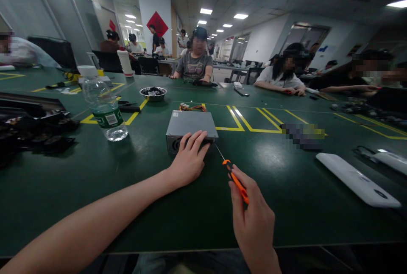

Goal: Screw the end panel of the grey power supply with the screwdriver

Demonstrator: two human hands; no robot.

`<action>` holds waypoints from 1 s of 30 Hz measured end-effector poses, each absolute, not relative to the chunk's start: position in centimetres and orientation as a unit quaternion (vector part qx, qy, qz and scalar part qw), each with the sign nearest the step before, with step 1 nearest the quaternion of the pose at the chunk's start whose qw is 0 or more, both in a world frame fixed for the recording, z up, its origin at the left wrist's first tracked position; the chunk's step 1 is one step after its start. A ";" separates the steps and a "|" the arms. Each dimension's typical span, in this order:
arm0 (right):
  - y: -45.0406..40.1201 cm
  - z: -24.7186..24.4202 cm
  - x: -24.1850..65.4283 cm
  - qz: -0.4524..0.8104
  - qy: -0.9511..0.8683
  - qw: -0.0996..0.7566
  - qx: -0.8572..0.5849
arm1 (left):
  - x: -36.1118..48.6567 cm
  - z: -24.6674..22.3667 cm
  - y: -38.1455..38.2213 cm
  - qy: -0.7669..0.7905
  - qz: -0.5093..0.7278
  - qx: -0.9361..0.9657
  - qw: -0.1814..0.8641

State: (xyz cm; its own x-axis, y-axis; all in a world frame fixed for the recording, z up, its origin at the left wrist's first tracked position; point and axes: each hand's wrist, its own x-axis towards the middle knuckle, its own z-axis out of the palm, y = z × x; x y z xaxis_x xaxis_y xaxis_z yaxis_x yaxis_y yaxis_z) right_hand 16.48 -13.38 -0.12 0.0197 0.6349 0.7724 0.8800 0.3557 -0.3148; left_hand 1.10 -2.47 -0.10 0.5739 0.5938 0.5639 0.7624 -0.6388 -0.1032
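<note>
A grey metal computer power supply unit (192, 123) sits on the green table, with a fan grille on its near side and coloured cables behind it. My left hand (189, 161) grips its near edge, fingers laid over the top and the thumb towards the right corner. In my right hand (252, 214) is a screwdriver (235, 180) with an orange and black handle, closed between thumb and fingers. Its thin shaft points up and left, with the tip at the unit's near right corner. Whether the tip sits in a screw cannot be made out.
A water bottle (106, 108) stands left of the unit, and a metal bowl (153, 93) with small parts behind it. Dark parts (34, 125) lie far left. A white elongated device (356, 178) rests at right. Yellow tape marks the table (152, 219). People sit across it.
</note>
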 end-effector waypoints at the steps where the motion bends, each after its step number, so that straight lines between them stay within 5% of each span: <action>1: -13.4 -0.1 16.7 -0.133 -0.682 0.454 -0.558 | 1.1 -0.1 -2.5 -0.391 -0.247 -0.870 0.170; 30: -13.7 1.0 16.7 -0.167 -0.684 0.402 -0.585 | 1.7 0.0 -2.6 -0.394 -0.268 -0.864 0.161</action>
